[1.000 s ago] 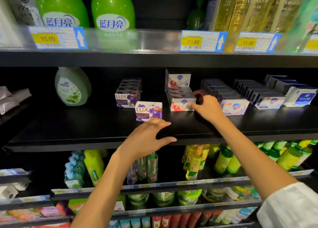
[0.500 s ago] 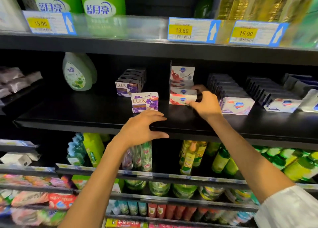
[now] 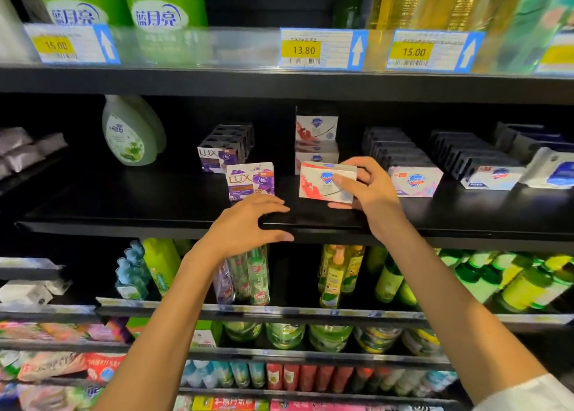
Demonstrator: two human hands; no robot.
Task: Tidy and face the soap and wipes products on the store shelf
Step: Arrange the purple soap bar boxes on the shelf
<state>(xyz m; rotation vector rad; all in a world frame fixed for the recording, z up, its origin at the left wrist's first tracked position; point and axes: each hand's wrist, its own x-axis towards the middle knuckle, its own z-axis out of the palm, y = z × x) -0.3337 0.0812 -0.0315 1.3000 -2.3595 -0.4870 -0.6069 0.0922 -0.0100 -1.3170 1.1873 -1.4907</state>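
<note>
While the left hand (image 3: 245,224) rests on the front edge of the black shelf (image 3: 124,205), fingers spread and holding nothing, the right hand (image 3: 366,187) grips a white and red soap box (image 3: 320,180), thumb across its face, fingers curled behind. The box sits tilted just above the shelf near the front edge, ahead of a short stack of matching boxes (image 3: 315,137). Just to its left stands a purple soap box (image 3: 248,180), upright, with a row of the same (image 3: 222,149) behind it.
</note>
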